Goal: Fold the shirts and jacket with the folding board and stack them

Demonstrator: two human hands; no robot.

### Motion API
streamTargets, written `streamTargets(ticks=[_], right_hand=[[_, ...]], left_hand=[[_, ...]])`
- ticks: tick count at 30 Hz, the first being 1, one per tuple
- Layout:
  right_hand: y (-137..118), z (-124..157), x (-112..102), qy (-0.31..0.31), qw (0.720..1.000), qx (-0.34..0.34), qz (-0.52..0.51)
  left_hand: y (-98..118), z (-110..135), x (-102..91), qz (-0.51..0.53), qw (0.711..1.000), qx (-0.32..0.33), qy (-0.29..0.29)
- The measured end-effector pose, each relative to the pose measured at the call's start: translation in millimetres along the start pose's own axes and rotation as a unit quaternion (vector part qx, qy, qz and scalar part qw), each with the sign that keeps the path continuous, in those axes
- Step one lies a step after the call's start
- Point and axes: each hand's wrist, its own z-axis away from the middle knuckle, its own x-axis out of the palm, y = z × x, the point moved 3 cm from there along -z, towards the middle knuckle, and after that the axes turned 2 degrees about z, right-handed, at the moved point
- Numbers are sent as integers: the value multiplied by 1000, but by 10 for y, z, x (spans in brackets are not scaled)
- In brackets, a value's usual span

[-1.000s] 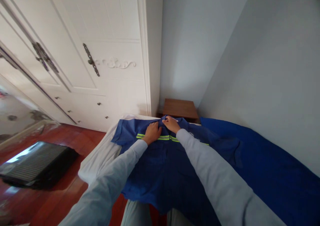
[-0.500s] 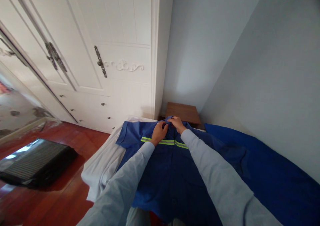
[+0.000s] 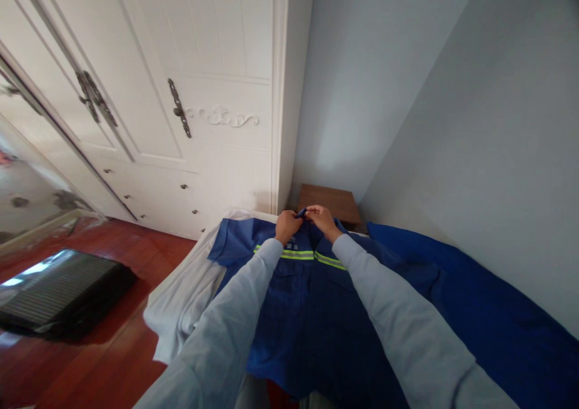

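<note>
A dark blue short-sleeved work shirt (image 3: 284, 300) lies spread out in front of me, its collar end away from me. Yellow-green and grey reflective strips cross its chest, and small light lettering shows above the left strip. My left hand (image 3: 286, 225) is closed on the shirt's collar. Close beside it, my right hand (image 3: 322, 218) pinches the collar too, with the fingertips of both hands nearly meeting. A small dark fold of the collar sticks up between them. The exact grip of the fingers is partly hidden.
White cloth (image 3: 181, 300) hangs over the left edge under the shirt. Bright blue fabric (image 3: 452, 276) lies to the right by the grey wall. A brown wooden nightstand (image 3: 330, 199) stands behind my hands. A white wardrobe (image 3: 226, 174) rises at the back left; a black ribbed case (image 3: 67, 294) lies on the red floor.
My left hand has shifted slightly up and left along the collar, uncovering the lettering on the chest. A collar fold now stands up between my hands. My right hand stays nearly in place.
</note>
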Motion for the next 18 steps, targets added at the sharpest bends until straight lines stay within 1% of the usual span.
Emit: streamTargets(ticks=[4, 7, 9, 13, 15, 18], right_hand=[[133, 9, -294, 42, 994, -16, 99], [298, 84, -473, 41, 984, -18, 170], [417, 143, -564, 30, 977, -24, 212], [649, 217, -717, 13, 959, -42, 282], [755, 230, -781, 12, 951, -43, 306], [899, 274, -852, 14, 944, -41, 328]], left_hand=[[-186, -59, 45, 44, 999, -27, -3], [-310, -60, 63, 61, 998, -15, -27], [-384, -53, 24, 52, 998, 14, -45], [-554, 3, -147, -7, 993, 93, -74], [-652, 60, -217, -31, 988, 123, -91], [-785, 165, -251, -86, 974, 182, -108]])
